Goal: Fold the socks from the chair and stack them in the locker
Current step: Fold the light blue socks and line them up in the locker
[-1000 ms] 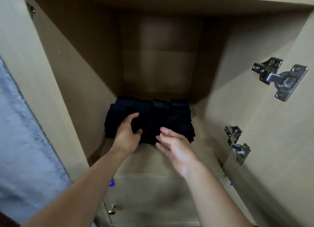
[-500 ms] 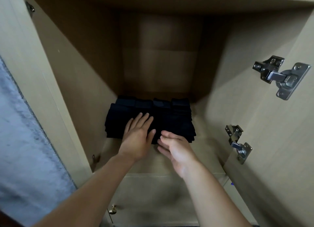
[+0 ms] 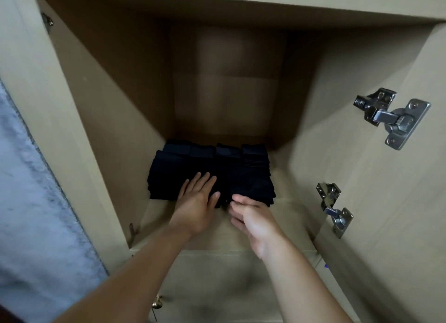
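Observation:
A stack of folded dark navy socks (image 3: 251,175) lies on the floor of the open beige locker (image 3: 299,199), toward the back. My left hand (image 3: 196,203) lies flat on the front left of the stack, fingers straight and together. My right hand (image 3: 251,217) is at the stack's front edge, beside the left hand, with its fingers curled. Its fingertips touch the front of the socks; whether they pinch the fabric is hidden.
The locker door (image 3: 398,202) stands open on the right, with two metal hinges (image 3: 391,117) on it. The locker's left wall (image 3: 101,129) is close to the stack. A lower compartment with a small brass knob (image 3: 156,304) sits below. A grey-blue wall (image 3: 29,214) is at left.
My left hand went from gripping the stack's left front to lying flat on top. My right hand moved forward to the stack's front edge and curled its fingers.

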Demonstrator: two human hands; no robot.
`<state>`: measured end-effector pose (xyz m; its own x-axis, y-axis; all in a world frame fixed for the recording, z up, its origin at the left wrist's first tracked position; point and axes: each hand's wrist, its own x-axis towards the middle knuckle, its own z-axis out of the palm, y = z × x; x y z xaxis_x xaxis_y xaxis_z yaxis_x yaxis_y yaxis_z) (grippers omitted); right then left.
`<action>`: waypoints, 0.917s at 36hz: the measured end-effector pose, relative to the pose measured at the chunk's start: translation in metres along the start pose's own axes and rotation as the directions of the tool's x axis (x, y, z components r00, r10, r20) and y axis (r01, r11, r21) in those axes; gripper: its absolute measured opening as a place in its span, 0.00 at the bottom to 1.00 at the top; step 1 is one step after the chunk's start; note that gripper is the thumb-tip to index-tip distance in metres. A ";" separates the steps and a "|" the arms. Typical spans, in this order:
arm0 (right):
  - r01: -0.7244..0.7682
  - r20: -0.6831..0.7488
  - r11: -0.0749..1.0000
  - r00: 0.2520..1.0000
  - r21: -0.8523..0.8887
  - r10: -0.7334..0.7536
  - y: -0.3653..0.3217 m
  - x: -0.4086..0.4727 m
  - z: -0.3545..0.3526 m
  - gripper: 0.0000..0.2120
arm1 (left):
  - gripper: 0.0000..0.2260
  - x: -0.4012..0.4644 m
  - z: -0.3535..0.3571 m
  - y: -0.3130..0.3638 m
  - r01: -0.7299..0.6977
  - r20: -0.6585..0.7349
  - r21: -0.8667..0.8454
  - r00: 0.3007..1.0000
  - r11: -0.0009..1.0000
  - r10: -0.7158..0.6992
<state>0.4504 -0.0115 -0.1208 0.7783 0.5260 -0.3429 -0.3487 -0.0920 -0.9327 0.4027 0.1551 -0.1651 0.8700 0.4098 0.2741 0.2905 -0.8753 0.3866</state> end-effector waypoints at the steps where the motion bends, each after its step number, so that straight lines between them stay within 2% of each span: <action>1: -0.004 0.006 1.000 1.000 -0.015 0.004 0.000 -0.001 0.000 0.17 | 0.24 -0.002 -0.002 0.000 -0.011 -0.018 -0.015 1.000 1.000 0.011; 5: 0.007 0.016 0.997 1.000 -0.074 -0.006 -0.001 -0.003 0.004 0.17 | 0.25 -0.019 -0.015 0.001 -0.050 -0.060 -0.063 0.997 0.997 0.047; 9: 0.041 0.029 0.993 0.999 -0.107 -0.038 -0.001 -0.009 0.010 0.17 | 0.30 -0.054 -0.035 0.001 -0.085 -0.073 -0.123 0.994 0.989 0.076; 13: 0.103 0.087 0.979 0.992 -0.176 -0.089 -0.003 -0.023 0.022 0.17 | 0.28 -0.098 -0.064 0.000 -0.041 -0.030 -0.259 0.999 0.965 0.035; 16: 0.189 0.182 0.949 0.972 -0.251 -0.146 -0.003 -0.040 0.035 0.17 | 0.28 -0.131 -0.085 -0.003 -0.006 -0.036 -0.256 0.999 0.967 -0.004; 20: 0.354 0.313 0.860 0.918 -0.369 -0.243 0.004 -0.065 0.056 0.17 | 0.27 -0.172 -0.111 -0.009 0.081 -0.051 -0.274 0.994 0.958 -0.098; 24: 0.533 0.427 0.662 0.839 -0.527 -0.337 0.021 -0.088 0.078 0.20 | 0.27 -0.218 -0.136 -0.015 0.156 -0.065 -0.309 0.981 0.938 -0.184; 33: 0.656 0.594 0.633 0.720 -0.411 -0.360 0.050 -0.153 0.130 0.20 | 0.22 -0.306 -0.179 -0.039 0.306 -0.197 -0.291 0.908 0.907 -0.370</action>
<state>0.2459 0.0137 -0.1008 0.3756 0.9137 0.1552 0.5047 -0.0611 -0.8612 0.0542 0.1104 -0.1067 0.6040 0.7463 0.2798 0.4137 -0.5936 0.6903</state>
